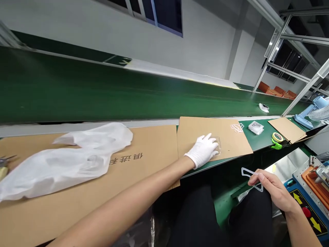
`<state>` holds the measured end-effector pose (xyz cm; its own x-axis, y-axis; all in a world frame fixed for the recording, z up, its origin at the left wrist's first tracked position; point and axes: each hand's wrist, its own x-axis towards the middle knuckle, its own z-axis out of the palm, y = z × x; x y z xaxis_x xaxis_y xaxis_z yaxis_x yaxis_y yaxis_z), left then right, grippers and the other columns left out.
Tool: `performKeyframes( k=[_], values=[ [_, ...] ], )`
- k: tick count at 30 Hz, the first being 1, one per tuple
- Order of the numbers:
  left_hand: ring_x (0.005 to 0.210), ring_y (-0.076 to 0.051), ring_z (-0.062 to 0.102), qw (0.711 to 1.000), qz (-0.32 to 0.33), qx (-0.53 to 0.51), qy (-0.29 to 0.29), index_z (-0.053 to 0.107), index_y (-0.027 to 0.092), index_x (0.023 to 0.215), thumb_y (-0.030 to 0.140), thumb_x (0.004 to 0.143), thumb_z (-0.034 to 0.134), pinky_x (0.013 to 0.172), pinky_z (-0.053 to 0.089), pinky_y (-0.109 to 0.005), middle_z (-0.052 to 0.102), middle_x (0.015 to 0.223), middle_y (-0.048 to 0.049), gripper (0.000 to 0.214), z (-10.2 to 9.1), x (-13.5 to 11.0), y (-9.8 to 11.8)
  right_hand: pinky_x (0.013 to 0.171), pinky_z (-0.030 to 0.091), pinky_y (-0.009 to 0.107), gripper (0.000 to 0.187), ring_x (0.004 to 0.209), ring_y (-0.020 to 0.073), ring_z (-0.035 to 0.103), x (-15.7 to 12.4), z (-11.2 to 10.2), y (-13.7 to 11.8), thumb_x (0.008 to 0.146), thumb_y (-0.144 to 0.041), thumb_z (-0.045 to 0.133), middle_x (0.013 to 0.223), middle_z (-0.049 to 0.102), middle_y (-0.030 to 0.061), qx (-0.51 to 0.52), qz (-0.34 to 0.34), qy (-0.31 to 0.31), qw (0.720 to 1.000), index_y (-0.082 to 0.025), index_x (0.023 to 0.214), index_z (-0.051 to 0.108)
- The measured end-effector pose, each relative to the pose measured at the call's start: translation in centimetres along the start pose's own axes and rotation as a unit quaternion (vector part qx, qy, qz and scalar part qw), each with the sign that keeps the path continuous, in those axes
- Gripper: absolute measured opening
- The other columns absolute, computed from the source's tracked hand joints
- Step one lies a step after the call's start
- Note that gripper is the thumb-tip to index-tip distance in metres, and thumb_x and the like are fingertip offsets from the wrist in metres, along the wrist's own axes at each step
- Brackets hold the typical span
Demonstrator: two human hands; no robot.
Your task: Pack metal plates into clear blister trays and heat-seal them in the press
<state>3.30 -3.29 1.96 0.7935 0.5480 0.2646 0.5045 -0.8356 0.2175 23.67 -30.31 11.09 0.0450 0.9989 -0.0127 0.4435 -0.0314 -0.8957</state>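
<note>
My left hand (203,151), in a white glove, lies over a small transparent plastic tray (216,145) on a brown cardboard sheet (205,132). Its fingertips cover part of the tray's near side. My right hand (272,188) is bare and pinches a thin transparent plastic frame (253,180), shaped like a bow tie, between thumb and fingers. That hand is over the dark floor area, off the bench's front edge. Similar pale outline pieces (238,128) lie at the far corner of the cardboard.
A green conveyor belt (102,92) runs behind the bench. To the left lie printed cardboard (144,154) and a white plastic bag (69,161). To the right are a packet (255,127), yellow tape (277,137), green scissors (276,145), a blue fan (303,120) and a press machine (305,202).
</note>
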Motion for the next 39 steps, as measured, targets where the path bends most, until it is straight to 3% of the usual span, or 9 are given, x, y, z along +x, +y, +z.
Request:
performKeyframes(
  k=[3,6,8,11,17,22,24,29,39],
  values=[
    [0.155,-0.042,0.043,0.981,0.0,-0.19,0.045,0.07,0.016,0.135,0.04,0.104,0.06,0.125,0.037,-0.06,0.067,0.148,-0.0176,0.041,-2.8,-1.7,3.1,0.091,0.05,0.035,0.047,0.096,0.0224,0.068,0.6,0.5,-0.6,0.114,-0.05,0.043,0.097,0.072,0.0062,0.063,-0.031,-0.038,0.997,-0.023,0.099,0.078],
    [0.14,-0.032,0.062,0.884,0.003,-0.465,-0.05,0.062,0.021,0.146,0.048,0.098,0.066,0.116,0.052,-0.047,0.069,0.147,-0.0131,0.056,-5.0,-3.5,6.4,0.086,0.051,0.036,0.047,0.089,0.0221,0.068,1.8,1.3,-0.7,0.114,-0.05,0.045,0.091,0.072,0.0064,0.124,-0.053,-0.063,0.989,-0.022,0.096,0.078],
    [0.116,-0.03,0.075,0.806,-0.037,-0.577,-0.125,0.069,0.019,0.132,0.049,0.09,0.073,0.091,0.064,-0.039,0.078,0.126,-0.0125,0.052,-5.5,-4.2,8.0,0.084,0.053,0.035,0.046,0.086,0.0214,0.069,2.7,1.9,-0.7,0.113,-0.051,0.048,0.088,0.073,0.0057,0.158,-0.042,-0.047,0.985,-0.022,0.094,0.078],
    [0.081,-0.024,0.077,0.762,-0.12,-0.623,-0.13,0.071,0.016,0.097,0.048,0.088,0.071,0.059,0.058,-0.029,0.077,0.089,-0.0078,0.033,-5.5,-4.6,8.5,0.083,0.055,0.034,0.044,0.086,0.0203,0.069,4.0,2.9,-0.4,0.11,-0.056,0.053,0.09,0.074,0.0052,0.157,-0.009,0.012,0.987,-0.022,0.096,0.078],
    [0.068,-0.016,0.069,0.795,-0.192,-0.567,-0.102,0.069,0.019,0.088,0.036,0.089,0.064,0.056,0.05,-0.024,0.069,0.078,-0.0004,0.018,-5.5,-5.7,6.1,0.088,0.061,0.038,0.044,0.094,0.0236,0.07,6.7,4.7,1.8,0.102,-0.063,0.064,0.1,0.072,0.0071,0.049,0.003,0.096,0.994,-0.023,0.108,0.081],
    [0.087,-0.02,0.07,0.903,-0.132,-0.407,-0.031,0.078,0.023,0.088,0.044,0.095,0.061,0.081,0.054,-0.031,0.075,0.089,-0.001,0.027,-4.9,-6.7,2.7,0.083,0.058,0.038,0.044,0.09,0.0243,0.068,9.8,6.6,3.4,0.1,-0.064,0.066,0.095,0.072,0.0073,-0.019,-0.023,0.095,0.995,-0.024,0.108,0.084],
    [0.096,-0.022,0.071,0.925,-0.125,-0.358,-0.009,0.079,0.024,0.086,0.046,0.094,0.061,0.09,0.053,-0.032,0.078,0.096,-0.0013,0.029,-4.9,-6.6,1.3,0.078,0.056,0.038,0.045,0.085,0.0237,0.068,11.4,7.2,3.8,0.095,-0.065,0.072,0.095,0.077,0.0074,-0.006,0.001,0.082,0.997,-0.023,0.107,0.084],
    [0.09,-0.022,0.073,0.92,-0.187,-0.344,-0.025,0.082,0.023,0.093,0.043,0.092,0.058,0.084,0.055,-0.031,0.083,0.099,-0.0012,0.031,-5.5,-4.5,-1.9,0.077,0.057,0.039,0.049,0.084,0.0248,0.071,16.3,7.4,4.9,0.079,-0.067,0.087,0.099,0.082,0.0096,0.038,0.047,0.087,0.994,-0.021,0.095,0.081],
    [0.083,-0.02,0.073,0.921,-0.225,-0.316,-0.032,0.083,0.022,0.101,0.036,0.091,0.063,0.081,0.056,-0.031,0.083,0.097,-0.0011,0.026,-3.7,0.8,-6.6,0.092,0.059,0.043,0.057,0.097,0.0255,0.072,23.4,5.3,6.6,0.077,-0.065,0.09,0.101,0.078,0.0102,0.091,0.034,0.04,0.994,-0.019,0.107,0.076]
  ],
)
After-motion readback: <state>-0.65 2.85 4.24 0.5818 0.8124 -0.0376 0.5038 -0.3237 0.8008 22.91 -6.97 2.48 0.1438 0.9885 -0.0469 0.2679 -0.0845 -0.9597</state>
